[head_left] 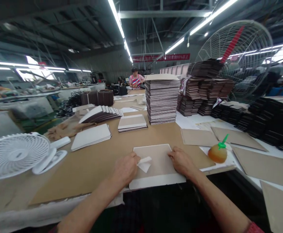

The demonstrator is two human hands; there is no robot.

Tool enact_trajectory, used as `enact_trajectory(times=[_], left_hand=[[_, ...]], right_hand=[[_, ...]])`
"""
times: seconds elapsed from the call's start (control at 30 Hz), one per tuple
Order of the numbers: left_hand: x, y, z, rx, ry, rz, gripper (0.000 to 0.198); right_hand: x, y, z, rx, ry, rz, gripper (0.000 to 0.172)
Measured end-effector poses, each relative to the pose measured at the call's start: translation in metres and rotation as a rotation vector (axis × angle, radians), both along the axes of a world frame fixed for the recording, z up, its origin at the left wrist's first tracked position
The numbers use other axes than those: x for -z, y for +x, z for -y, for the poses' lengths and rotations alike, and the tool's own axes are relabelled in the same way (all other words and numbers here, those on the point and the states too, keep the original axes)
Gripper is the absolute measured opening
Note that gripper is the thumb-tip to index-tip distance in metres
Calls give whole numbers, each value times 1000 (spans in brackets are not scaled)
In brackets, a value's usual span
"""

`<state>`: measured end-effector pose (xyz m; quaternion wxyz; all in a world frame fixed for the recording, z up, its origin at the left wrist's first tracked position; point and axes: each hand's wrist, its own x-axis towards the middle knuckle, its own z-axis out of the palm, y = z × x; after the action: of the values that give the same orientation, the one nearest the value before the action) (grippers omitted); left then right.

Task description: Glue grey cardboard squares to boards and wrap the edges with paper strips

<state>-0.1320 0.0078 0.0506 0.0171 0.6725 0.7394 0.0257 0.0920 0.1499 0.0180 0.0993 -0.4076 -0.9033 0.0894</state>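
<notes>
At far left, a white fan is lying on the worktop, and a low pile of pale sheets is sitting to its right. Your left forearm is slanting up and inward from the lower edge of the view, and your left hand is bending over the left edge of the beige panel, knuckles up, its curled fingers and thumb pinching a crumpled white scrap. The panel is lying flat in front of you between both hands, its white border strip running along the worktop's near edge. Beyond it, a tall stack of panels is rising. Your right forearm is angling in from the lower right, and your right hand is curling its fingers and thumb at the panel's right edge; whether it is gripping or only pressing, one cannot tell. Farther right, an amber bottle with a green nozzle is standing near loose brown boards.
</notes>
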Motion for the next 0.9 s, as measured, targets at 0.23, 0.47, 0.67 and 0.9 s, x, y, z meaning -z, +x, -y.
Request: enact_trajectory(times=[0.23,0.47,0.67,0.9], left_hand=[[25,56,-32,184,66,20,43],[55,49,-42,210,117,17,46],[51,48,-36,227,153,-30,43],[47,49,-35,217,129,30,39]], right_hand=[[-7,3,15,68,21,61,23],[2,3,24,177,-1,-5,26],[2,3,33,229,-40,-171,26],[-51,74,25,304,-25,-478,25]])
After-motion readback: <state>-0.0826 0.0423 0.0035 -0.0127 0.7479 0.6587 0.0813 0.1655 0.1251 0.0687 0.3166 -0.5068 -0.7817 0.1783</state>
